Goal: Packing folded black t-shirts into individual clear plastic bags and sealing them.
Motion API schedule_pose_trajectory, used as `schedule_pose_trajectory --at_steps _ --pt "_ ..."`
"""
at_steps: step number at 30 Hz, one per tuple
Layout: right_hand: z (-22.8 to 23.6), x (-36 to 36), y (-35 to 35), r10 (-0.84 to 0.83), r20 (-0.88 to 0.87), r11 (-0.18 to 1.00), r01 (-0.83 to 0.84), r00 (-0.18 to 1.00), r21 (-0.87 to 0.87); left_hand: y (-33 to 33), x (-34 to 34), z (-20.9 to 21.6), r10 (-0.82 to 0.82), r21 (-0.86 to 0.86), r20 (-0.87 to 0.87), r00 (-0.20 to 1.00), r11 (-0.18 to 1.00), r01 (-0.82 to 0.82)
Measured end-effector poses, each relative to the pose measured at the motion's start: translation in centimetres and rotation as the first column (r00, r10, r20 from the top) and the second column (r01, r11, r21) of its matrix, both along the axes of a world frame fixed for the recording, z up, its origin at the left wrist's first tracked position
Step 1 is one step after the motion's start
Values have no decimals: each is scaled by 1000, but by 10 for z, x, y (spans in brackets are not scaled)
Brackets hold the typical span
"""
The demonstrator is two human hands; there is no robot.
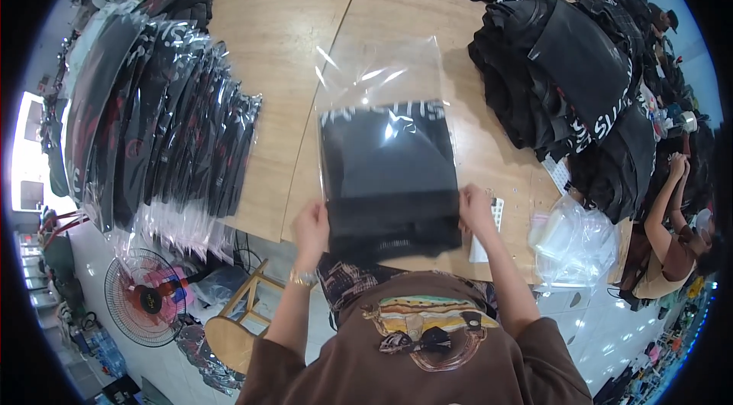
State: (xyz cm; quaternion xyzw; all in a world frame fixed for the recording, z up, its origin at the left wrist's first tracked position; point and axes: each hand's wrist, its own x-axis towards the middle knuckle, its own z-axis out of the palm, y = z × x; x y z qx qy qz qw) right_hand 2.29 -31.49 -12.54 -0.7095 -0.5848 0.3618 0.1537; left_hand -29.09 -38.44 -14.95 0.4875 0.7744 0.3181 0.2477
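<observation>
Bright light, white glare on the clear bag (pixel 382 75), fisheye-bent edges, black rim.

We see a black garment (pixel 389 168), white-lettered, and a clear bag (pixel 382 73). Our table (pixel 267 46) is tan, the shirt (pixel 412 355) brown.

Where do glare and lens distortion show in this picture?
Head view: glare streaks the clear bag and dots the bagged stack at left; head view: a far-left patch is washed out white; head view: surroundings bend toward the round black rim.
</observation>
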Motion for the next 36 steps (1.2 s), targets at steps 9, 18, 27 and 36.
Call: schedule_pose_trajectory --at_steps 9,18,27,36 --pt "-15 -7 60 3 -20 989 0 1000 149 49 -9 8 31 54 -56 998 998 -28" --pt "-17 -23 85 -174 -199 969 204 964 140 95 -16 -20 125 278 -149 981 957 -79" --pt "-43 -23 84 -115 4 899 102 993 426 95 -27 -56 66 171 -180 981 985 -35" --pt "-65 1 74 -38 95 890 -10 995 457 92 -2 -13 111 -1 166 980 994 -112"
